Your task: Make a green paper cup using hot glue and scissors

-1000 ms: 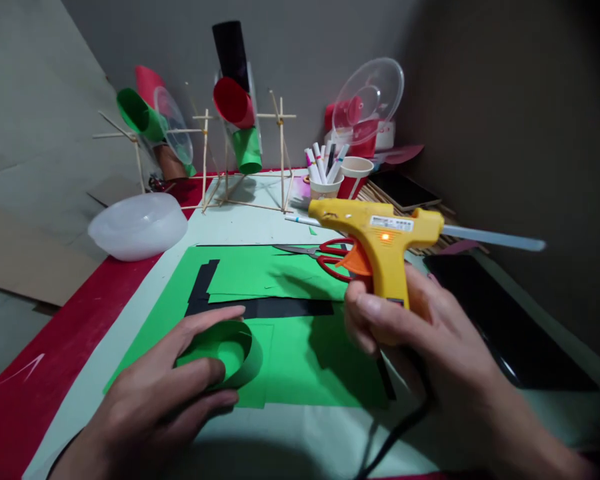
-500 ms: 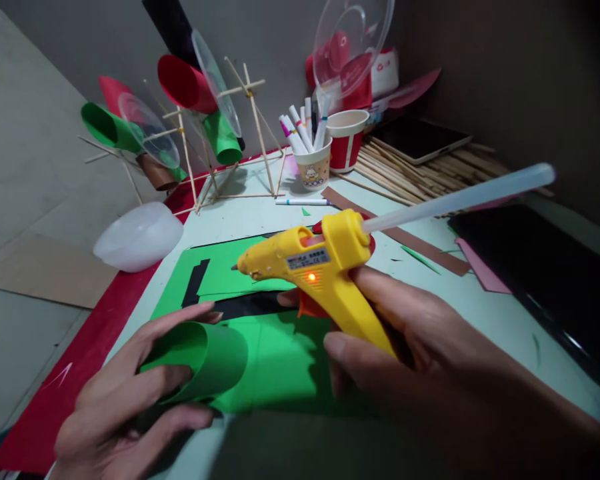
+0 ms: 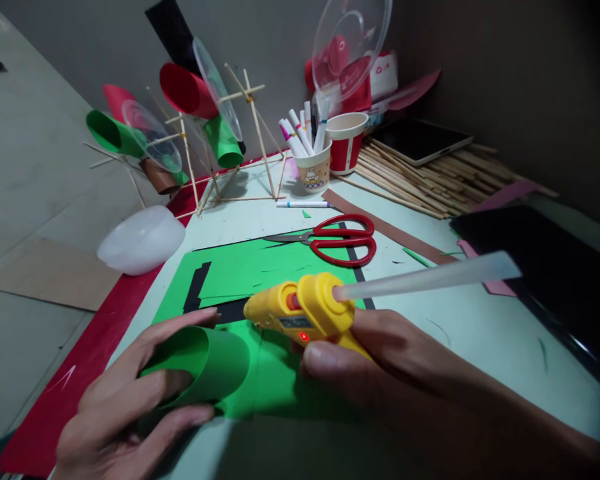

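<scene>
My left hand (image 3: 125, 407) curls round a rolled green paper tube (image 3: 207, 365) and holds it down on a flat green sheet (image 3: 260, 280). My right hand (image 3: 380, 360) grips a yellow hot glue gun (image 3: 300, 313) whose red light is on. A clear glue stick (image 3: 430, 277) pokes out of the gun's back, to the right. The gun's nozzle points left and sits just right of the tube's open edge. A black paper strip (image 3: 197, 288) lies under the green sheet.
Red scissors (image 3: 337, 240) lie behind the gun. Farther back stand a paper cup of markers (image 3: 313, 167), a red cup (image 3: 347, 140), a pile of bamboo sticks (image 3: 430, 183) and stick frames holding paper cones (image 3: 187, 90). A white bowl (image 3: 140, 240) rests at the left, a black sheet (image 3: 555, 273) at the right.
The glue gun has come down and leftward from mid-air until its nozzle is close to the green tube. My left hand has lifted the tube's roll slightly and keeps its hold.
</scene>
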`<state>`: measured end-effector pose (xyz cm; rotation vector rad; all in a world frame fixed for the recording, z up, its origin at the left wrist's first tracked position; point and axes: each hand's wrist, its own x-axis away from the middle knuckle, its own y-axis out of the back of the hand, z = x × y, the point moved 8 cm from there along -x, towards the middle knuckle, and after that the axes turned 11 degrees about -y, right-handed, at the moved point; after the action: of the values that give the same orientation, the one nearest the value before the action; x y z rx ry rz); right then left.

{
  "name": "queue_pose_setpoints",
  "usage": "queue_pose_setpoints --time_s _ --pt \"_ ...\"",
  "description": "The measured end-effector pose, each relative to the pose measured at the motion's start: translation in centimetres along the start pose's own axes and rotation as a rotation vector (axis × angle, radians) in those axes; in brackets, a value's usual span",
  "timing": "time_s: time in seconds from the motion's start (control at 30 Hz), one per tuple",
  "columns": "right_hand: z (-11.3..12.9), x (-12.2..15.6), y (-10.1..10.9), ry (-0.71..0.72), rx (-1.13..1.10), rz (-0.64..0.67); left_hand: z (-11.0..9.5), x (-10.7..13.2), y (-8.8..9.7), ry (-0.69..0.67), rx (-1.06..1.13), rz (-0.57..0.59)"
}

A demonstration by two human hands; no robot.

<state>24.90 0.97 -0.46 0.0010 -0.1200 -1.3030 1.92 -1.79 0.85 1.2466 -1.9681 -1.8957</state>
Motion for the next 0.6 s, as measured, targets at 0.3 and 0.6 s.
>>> queue_pose_setpoints --time_s 0.3,0.6 --pt "0.2 -0.3 -1.6 0.044 0.11 0.125 -0.1 0.1 0.0 -0.019 -0.095 0.003" --pt "0.7 -1.1 -1.7 0.087 0.174 0.1 0.4 1.0 -0.2 0.036 -0.117 -0.008"
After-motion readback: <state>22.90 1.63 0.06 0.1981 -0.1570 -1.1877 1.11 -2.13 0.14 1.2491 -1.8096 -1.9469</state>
